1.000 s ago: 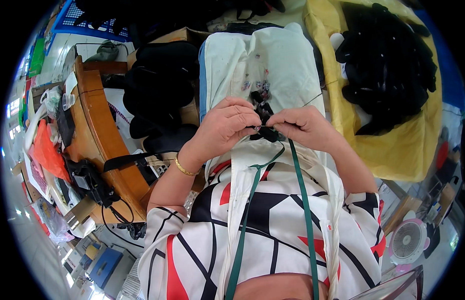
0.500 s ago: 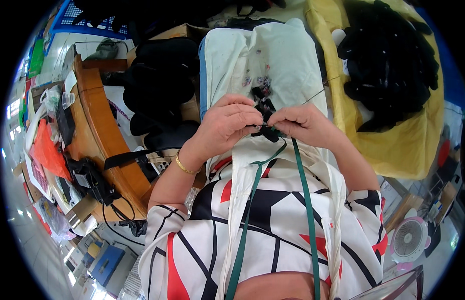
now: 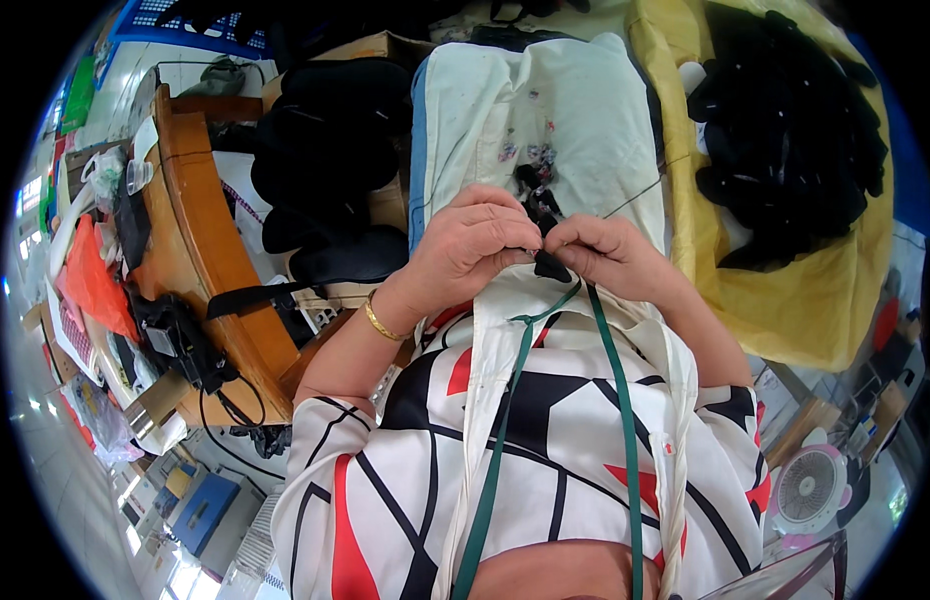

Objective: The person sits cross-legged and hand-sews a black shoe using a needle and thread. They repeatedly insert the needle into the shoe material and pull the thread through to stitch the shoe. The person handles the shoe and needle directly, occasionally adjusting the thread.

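The small black piece (image 3: 552, 267) sits at the near end of the pale cloth (image 3: 605, 110), pinched between the fingertips of both hands: left hand (image 3: 480, 238) and right hand (image 3: 610, 258), knuckles bent, nearly meeting. Their fingers hide most of it, so its full outline cannot be told. It looks light and pliable, more likely to slip or fold than to break; a fingertip pinch at opposite edges should suit it better than a full grip.

More little black scraps (image 3: 538, 195) lie along the cloth's middle crease, with shiny multicoloured bits (image 3: 540, 155) just beyond. The cloth itself is thin and softly wrinkled. Right of it, matt black rounded pieces (image 3: 785, 130) heap on a crinkled yellow sheet (image 3: 755, 315); left of it are smooth, padded-looking black shapes (image 3: 325, 130), and farther left, a hard, brown wooden tabletop (image 3: 200, 210).
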A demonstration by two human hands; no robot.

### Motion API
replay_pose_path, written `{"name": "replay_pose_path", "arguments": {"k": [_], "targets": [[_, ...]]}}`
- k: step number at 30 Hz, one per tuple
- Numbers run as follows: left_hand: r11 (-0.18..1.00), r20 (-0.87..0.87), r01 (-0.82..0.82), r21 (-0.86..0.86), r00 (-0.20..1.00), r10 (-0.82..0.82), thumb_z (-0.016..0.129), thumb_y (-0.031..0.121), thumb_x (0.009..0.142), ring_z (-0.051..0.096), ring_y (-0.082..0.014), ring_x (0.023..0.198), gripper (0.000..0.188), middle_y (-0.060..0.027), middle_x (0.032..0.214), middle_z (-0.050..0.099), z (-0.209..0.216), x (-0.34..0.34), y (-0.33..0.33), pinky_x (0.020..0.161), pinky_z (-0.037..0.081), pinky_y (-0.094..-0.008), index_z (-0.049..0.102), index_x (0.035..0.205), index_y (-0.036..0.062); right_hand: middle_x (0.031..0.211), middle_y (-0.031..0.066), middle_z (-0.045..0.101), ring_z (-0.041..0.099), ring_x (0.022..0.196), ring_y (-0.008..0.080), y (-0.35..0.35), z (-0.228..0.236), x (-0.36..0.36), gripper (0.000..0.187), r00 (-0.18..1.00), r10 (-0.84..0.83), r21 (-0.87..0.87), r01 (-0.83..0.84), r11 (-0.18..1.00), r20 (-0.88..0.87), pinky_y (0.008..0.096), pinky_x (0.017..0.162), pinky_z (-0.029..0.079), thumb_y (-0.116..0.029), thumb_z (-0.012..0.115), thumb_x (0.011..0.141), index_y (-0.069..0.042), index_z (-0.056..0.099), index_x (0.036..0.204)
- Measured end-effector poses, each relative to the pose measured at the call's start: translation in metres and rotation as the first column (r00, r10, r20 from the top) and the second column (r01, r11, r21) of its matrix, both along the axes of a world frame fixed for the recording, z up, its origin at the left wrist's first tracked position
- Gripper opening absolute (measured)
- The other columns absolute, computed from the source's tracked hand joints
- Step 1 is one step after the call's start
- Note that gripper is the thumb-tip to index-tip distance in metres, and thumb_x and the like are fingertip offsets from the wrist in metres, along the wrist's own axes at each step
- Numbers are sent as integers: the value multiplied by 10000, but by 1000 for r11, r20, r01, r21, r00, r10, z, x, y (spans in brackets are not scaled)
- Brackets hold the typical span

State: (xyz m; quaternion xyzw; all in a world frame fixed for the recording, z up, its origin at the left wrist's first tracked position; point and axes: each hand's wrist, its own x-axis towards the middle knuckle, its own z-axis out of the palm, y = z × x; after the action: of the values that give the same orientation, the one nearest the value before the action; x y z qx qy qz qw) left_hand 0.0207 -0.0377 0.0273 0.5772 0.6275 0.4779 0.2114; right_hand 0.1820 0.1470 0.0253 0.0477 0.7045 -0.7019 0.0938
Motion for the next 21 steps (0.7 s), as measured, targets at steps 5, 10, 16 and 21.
{"name": "replay_pose_path", "arguments": {"k": [5, 10, 16, 21], "targets": [[1000, -52, -15, 23, 999, 16, 801, 75, 733, 635, -249, 958, 222, -7, 955, 727, 3, 1, 0, 838, 521, -329, 718, 938, 98, 928, 10, 651, 565, 839, 90, -1, -5, 3, 94, 999, -21, -63, 19, 998, -35, 240, 777, 475, -74, 578, 998, -52, 622, 1078], [998, -62, -33, 51, 997, 36, 804, 71, 723, 634, -246, 950, 225, -8, 942, 724, 4, 3, -2, 822, 523, -326, 720, 929, 100, 885, -1, 631, 557, 797, 89, -6, -1, 1, 74, 999, -34, -64, 33, 997, -21, 231, 734, 471, -76, 574, 1000, -55, 613, 1059], [1000, 1, -14, -3, 1000, 14, 814, 65, 705, 638, -243, 899, 237, -16, 889, 712, 5, 1, -6, 789, 519, -323, 723, 922, 96, 781, -15, 591, 521, 665, 67, -10, 10, -1, 45, 991, -37, -54, 44, 998, 126, 235, 632, 455, -71, 580, 992, -59, 616, 1016], [998, 67, 39, -42, 997, -36, 820, 56, 704, 626, -249, 866, 225, -24, 842, 693, 4, 0, -5, 752, 508, -324, 723, 905, 89, 720, -15, 553, 493, 640, 59, -4, 10, -4, 226, 971, 27, -170, 15, 985, 238, 232, 598, 414, -188, 609, 988, -43, 557, 1153]]}}
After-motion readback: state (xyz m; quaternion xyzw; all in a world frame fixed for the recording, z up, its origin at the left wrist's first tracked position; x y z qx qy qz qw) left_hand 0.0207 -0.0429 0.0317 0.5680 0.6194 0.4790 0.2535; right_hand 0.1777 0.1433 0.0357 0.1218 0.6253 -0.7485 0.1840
